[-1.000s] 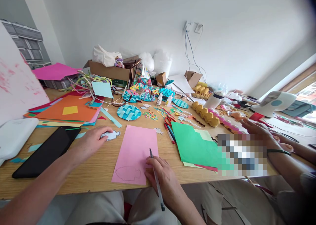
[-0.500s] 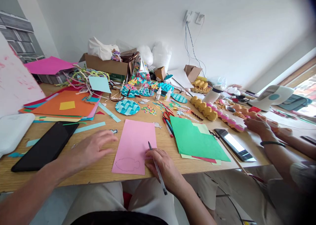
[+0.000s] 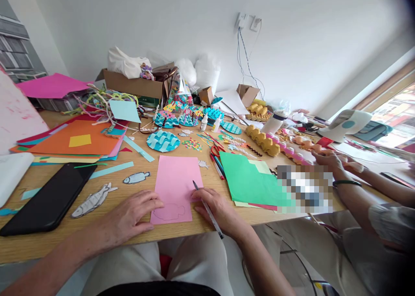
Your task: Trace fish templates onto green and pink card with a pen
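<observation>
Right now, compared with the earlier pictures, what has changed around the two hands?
The left hand has let go of the light blue paper fish and moved right and nearer the person, to the left edge of the pink sheet. The grey fish is now uncovered. The right hand still holds the pen at the sheet's right side.

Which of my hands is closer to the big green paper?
Right. Your right hand, holding the pen, is just left of the green paper; your left hand is farther, at the left edge of the pink sheet.
</observation>
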{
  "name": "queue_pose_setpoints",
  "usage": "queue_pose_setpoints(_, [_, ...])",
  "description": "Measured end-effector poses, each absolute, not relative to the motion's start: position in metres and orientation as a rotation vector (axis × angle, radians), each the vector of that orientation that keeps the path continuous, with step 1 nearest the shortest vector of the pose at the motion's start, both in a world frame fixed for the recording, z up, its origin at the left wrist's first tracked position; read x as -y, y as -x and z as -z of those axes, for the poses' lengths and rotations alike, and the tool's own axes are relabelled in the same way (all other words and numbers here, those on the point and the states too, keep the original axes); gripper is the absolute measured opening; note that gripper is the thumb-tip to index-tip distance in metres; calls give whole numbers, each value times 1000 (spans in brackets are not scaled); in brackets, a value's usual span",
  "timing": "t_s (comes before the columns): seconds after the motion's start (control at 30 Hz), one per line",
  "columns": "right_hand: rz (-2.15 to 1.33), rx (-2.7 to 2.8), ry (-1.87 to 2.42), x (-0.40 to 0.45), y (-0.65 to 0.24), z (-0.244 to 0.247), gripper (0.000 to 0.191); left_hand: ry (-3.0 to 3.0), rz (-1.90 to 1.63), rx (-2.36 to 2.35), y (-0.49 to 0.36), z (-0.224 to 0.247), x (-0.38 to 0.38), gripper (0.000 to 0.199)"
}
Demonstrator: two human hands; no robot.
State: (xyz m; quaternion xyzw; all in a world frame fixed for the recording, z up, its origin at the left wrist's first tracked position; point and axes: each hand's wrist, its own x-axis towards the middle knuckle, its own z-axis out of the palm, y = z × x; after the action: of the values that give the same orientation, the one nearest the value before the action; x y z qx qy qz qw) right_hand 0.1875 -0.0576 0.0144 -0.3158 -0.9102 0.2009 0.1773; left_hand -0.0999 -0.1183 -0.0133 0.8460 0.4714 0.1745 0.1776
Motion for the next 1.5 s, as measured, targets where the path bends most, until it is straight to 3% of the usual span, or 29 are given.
queue_pose_setpoints(0.53, [-598, 2477, 935, 63, -182, -12, 18, -2437, -538, -1375, 98, 24, 132, 48])
queue_pose_setpoints(0.73, [-623, 2207, 982, 66, -180, -12, 14, -2456, -531, -1413, 96, 29, 133, 54])
queue_pose_setpoints(0.93, [-935, 1949, 996, 93, -161, -23, 29, -2487, -578, -1443, 85, 21, 134, 49])
queue_pose_setpoints(1.13, [-1010, 1803, 1108, 114, -137, -12, 10, -2503, -722, -1422, 93, 14, 140, 30])
queue_pose_setpoints(1.23, [-1008, 1829, 1107, 119, -129, -10, 10, -2504, -723, -1396, 97, 12, 145, 24])
queue_pose_setpoints(1.5, [-839, 1916, 1015, 117, -118, -7, 14, -2603, -727, -1277, 95, 15, 156, 31])
